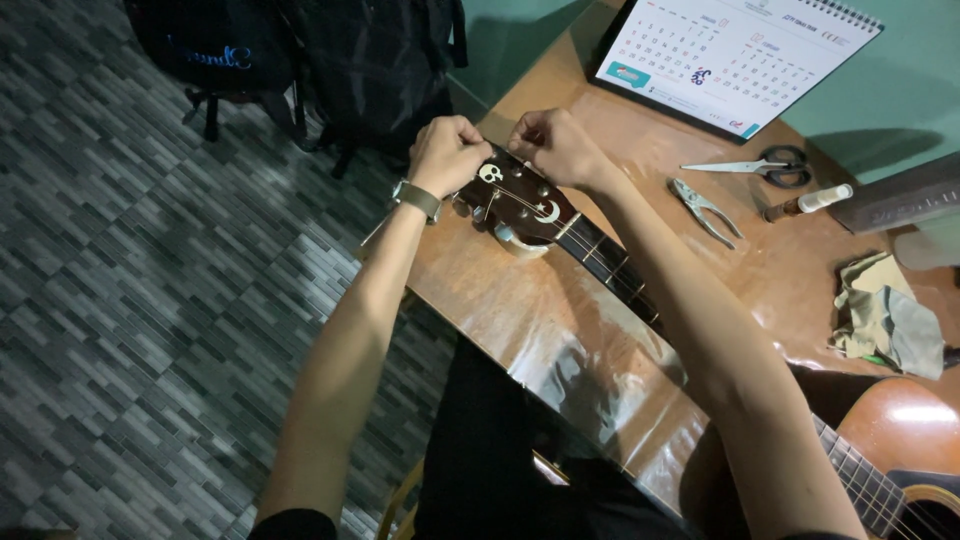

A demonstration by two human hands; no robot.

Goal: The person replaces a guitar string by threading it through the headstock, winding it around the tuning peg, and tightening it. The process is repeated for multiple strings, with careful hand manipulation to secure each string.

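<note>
Fists (447, 152) hide guitar headstock (520, 200) tip.

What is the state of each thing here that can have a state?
Left hand: closed into a fist at the guitar headstock.
Right hand: closed, pinching at the headstock's top.
Scissors: shut, lying flat.
Pliers: slightly open.
Calendar: standing, open.
Cloth: crumpled.
</note>
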